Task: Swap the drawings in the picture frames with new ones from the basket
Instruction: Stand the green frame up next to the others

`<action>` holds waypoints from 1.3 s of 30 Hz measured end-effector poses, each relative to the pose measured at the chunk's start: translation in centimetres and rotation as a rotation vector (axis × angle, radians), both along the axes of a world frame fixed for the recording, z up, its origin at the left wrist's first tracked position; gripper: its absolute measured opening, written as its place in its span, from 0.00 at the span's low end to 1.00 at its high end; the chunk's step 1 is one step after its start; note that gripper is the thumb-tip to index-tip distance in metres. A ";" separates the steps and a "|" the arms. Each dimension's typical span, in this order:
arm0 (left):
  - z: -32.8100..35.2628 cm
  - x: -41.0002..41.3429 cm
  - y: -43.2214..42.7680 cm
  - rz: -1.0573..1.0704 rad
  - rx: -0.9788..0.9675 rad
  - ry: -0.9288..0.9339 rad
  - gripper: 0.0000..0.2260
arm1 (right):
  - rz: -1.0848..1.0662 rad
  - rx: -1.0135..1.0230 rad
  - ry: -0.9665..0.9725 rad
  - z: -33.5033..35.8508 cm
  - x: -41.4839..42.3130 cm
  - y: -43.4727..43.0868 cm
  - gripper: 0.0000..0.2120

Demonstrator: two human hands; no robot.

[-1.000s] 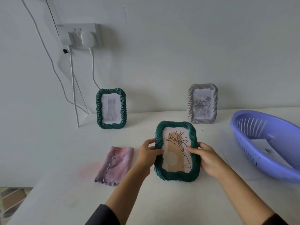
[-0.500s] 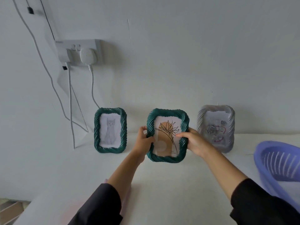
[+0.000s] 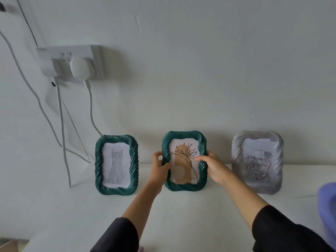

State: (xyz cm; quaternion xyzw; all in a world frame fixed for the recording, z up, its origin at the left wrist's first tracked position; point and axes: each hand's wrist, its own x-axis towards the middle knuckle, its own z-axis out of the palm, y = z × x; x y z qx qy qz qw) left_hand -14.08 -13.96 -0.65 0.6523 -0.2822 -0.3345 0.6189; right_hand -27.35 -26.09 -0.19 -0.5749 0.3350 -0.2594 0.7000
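- Two hands, held apart, clamp the green flower frame (image 3: 183, 187). The left hand (image 3: 160, 166) grips its left edge and the right hand (image 3: 212, 165) curls over its right edge.
- The flower frame stands upright against the wall. Whether its lower rim rests on the white table (image 3: 72, 215) or sits just above it cannot be told.
- The cat frame (image 3: 116, 164) stands near on its left and the grey frame (image 3: 257, 162) near on its right. Neither touches it.
- The prop behind the flower frame is hidden. If it is not out and seated, letting go could tip the frame forward or into a neighbour.
- The right fingertips (image 3: 197, 158) lie across the front and may smudge it.
- The purple basket (image 3: 327, 200), far right of the flower frame, is cut off by the edge, so its contents are unseen.
- The grey frame's drawing is hazy, and seems to show roses.
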 end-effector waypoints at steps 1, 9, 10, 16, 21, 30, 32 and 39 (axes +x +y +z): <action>-0.2 0.0 0.1 -0.002 -0.004 -0.004 0.19 | -0.007 -0.014 -0.010 -0.3 0.0 0.0 0.06; -3.2 -1.0 2.7 -0.037 -0.009 0.002 0.27 | -0.127 -0.226 0.130 -3.8 -2.0 3.6 0.18; -3.6 -1.0 3.0 -0.035 0.002 -0.011 0.26 | -0.154 -0.249 0.121 -4.2 -2.4 4.2 0.17; -4.5 -1.1 4.2 -0.011 0.019 -0.090 0.26 | -0.230 -0.333 0.111 -5.6 -3.2 6.2 0.20; -4.7 -1.4 4.5 -0.008 0.018 -0.119 0.27 | -0.213 -0.367 0.166 -5.5 -3.7 6.5 0.23; -5.0 -1.4 4.9 -0.013 0.011 -0.120 0.27 | -0.201 -0.394 0.203 -5.4 -3.8 6.9 0.23; -5.1 -1.4 4.9 -0.013 0.017 -0.115 0.27 | -0.200 -0.391 0.206 -5.4 -3.8 6.9 0.23; -5.1 -1.3 5.2 -0.027 0.000 -0.123 0.27 | -0.194 -0.385 0.223 -5.4 -3.7 6.8 0.25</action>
